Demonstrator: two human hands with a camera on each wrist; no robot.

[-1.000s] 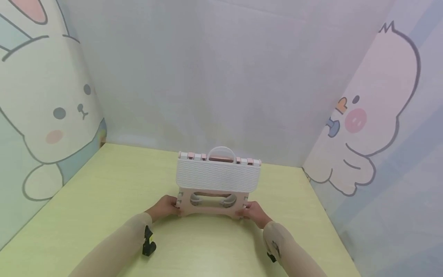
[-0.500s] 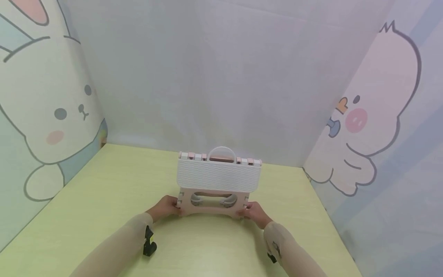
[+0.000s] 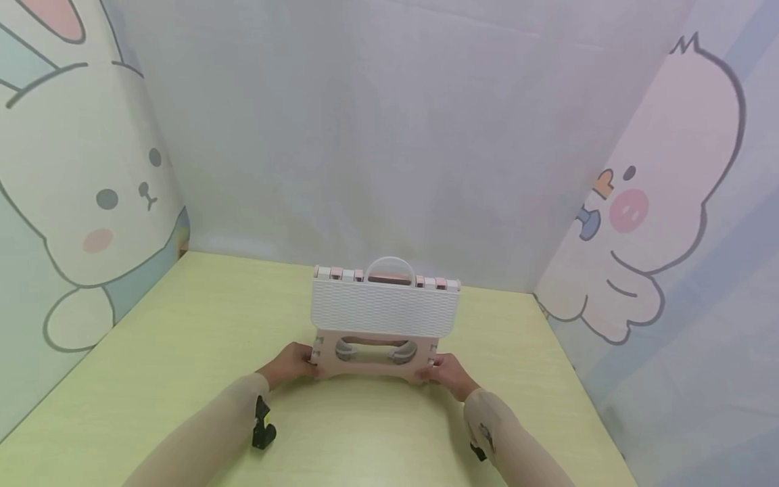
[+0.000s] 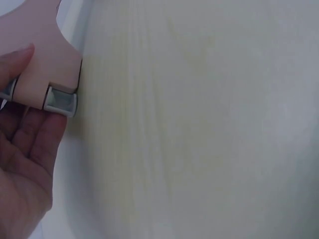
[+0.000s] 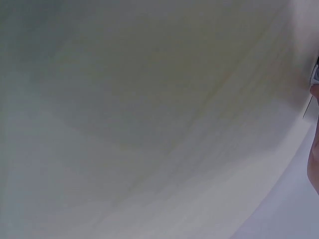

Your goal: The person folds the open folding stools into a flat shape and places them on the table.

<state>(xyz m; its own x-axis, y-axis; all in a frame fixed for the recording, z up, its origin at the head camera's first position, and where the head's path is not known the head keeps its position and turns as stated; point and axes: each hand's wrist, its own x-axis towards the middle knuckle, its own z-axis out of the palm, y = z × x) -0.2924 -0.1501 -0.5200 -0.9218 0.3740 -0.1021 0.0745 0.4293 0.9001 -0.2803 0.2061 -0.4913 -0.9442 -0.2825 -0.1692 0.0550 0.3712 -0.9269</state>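
A pink and white folding stool [image 3: 385, 308] stands on the table in the head view, its ribbed white top face above and a pink leg panel [image 3: 368, 370] below. An arched white handle [image 3: 389, 261] rises from its upper edge. My left hand [image 3: 293, 363] grips the left side of the pink leg. In the left wrist view the thumb [image 4: 16, 63] lies over the pink panel and the fingers curl behind its edge. My right hand [image 3: 449, 374] holds the leg's right side. Only a sliver of that hand [image 5: 314, 159] shows in the right wrist view.
The pale yellow table [image 3: 231, 311] runs back to a grey-white curtain [image 3: 365, 149]. A rabbit print [image 3: 91, 196] marks the left side curtain, and a pig-nosed character [image 3: 645, 203] the right one. Black wrist devices [image 3: 264, 426] hang at the sleeves.
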